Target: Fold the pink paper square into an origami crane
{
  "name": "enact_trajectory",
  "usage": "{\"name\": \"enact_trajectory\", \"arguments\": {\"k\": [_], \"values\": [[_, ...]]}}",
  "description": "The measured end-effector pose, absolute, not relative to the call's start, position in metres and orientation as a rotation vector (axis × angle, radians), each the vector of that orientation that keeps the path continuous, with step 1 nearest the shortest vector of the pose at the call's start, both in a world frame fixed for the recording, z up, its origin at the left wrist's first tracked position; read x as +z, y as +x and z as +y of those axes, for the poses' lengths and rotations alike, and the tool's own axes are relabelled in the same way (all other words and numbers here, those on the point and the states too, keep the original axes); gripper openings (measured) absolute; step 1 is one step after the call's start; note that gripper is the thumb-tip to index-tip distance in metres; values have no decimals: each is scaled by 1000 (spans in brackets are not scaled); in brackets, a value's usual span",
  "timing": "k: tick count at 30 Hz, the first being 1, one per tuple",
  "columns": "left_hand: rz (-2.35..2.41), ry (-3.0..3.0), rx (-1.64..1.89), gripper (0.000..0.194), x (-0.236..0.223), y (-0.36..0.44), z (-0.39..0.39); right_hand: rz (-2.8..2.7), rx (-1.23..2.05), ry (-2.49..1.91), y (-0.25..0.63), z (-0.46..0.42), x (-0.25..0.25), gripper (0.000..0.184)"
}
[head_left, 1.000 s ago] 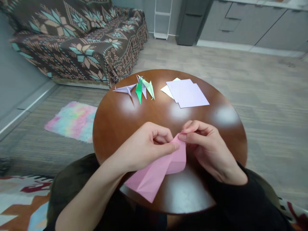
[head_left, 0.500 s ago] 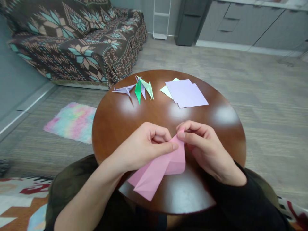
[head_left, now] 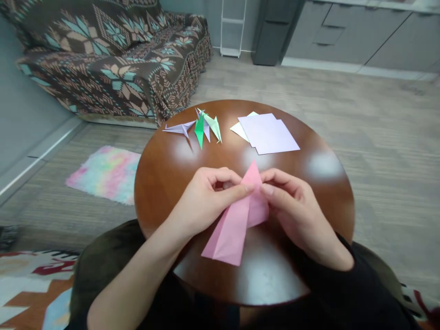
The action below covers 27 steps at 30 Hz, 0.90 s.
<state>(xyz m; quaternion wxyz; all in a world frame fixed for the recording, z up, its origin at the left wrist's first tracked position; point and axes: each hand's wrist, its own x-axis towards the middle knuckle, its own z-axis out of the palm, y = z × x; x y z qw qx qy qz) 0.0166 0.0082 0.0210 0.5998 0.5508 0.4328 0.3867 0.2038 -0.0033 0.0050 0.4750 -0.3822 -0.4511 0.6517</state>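
Note:
A partly folded sheet of pink origami paper (head_left: 233,229) is held up between both hands over the near half of the round table. Its pointed tip rises above my fingers, and a wide folded strip hangs down toward me. My left hand (head_left: 215,197) pinches the paper on its left edge, thumb in front and the other fingers behind. On the opposite edge my right hand (head_left: 295,201) grips it between thumb and fingertips. Parts of the fingers are hidden behind the paper.
Several folded paper cranes, one of them a green crane (head_left: 200,130), stand at the table's back left. Lilac paper sheets (head_left: 270,133) overlap a pale green sheet (head_left: 239,131) at the back right. Beyond the brown table (head_left: 161,192) are a draped sofa (head_left: 120,78) and a fluffy rug (head_left: 106,174).
The pink paper has turned more upright and its lower end has swung up and right. Its tip now shows above the fingers. My right fingers have shifted from the tip to the right edge.

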Motion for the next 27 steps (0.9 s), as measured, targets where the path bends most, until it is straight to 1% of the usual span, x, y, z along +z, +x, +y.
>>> {"name": "enact_trajectory", "arguments": {"k": [4, 6, 9, 13, 18, 25, 27], "values": [[969, 1199, 941, 25, 18, 19, 7, -1190, 1600, -1002, 203, -5, 4, 13], [960, 1164, 939, 24, 17, 19, 6, -1198, 1630, -1027, 204, -5, 5, 13], [942, 1140, 947, 22, 17, 18, 7, -1218, 1653, -1064, 205, -5, 7, 19], [941, 1140, 973, 22, 16, 15, 10, -1272, 1593, -1113, 207, -5, 9, 24], [944, 1139, 970, 16, 18, 13, 11, -1335, 1590, -1151, 206, -4, 10, 19], [981, 1168, 943, 14, 22, 15, 9, -1339, 1573, -1152, 207, -5, 10, 25], [981, 1173, 940, 13, 22, 15, 10, -1318, 1552, -1162, 207, -5, 9, 22]]}}
